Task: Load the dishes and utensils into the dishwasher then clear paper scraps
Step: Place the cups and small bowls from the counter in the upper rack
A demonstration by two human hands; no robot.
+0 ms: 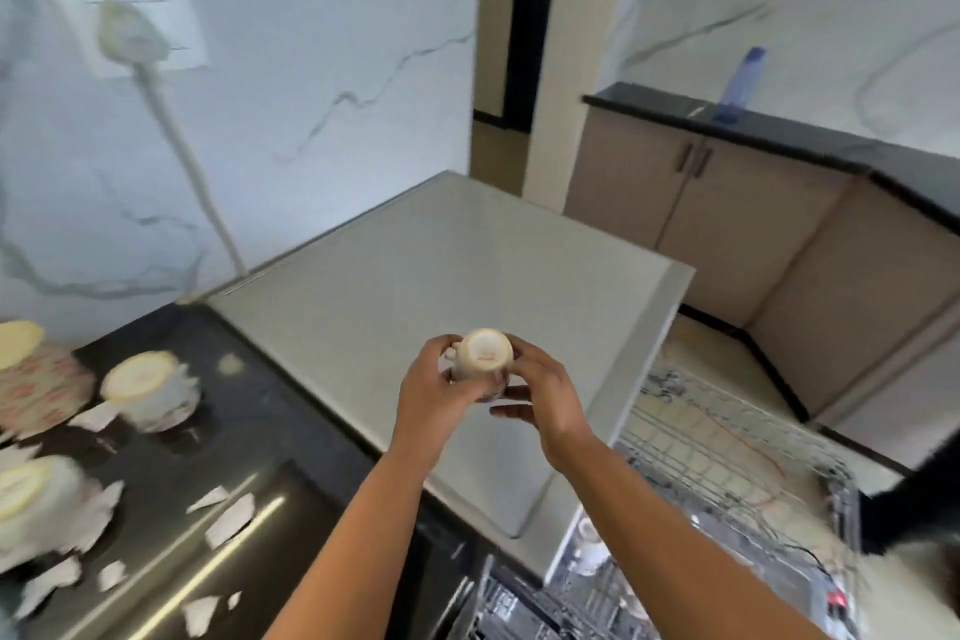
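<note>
Both hands held one cup (485, 353) upside down, its base facing up, in the air over a pale grey top (467, 265) just past the counter's (249, 411) right edge. The left hand (428, 382) had its fingers curled round the handle side; the right hand (543, 392) pinched the other side, its lower fingers loosely stretched out. On the dark counter, toward its left edge, a second cup (150, 387) and a third cup (36, 504) stood inverted, blurred, with white scraps (228, 520) scattered around them. Lower right, the wire rack (727, 457) stood pulled out, with a small cup (589, 543) below it.
</note>
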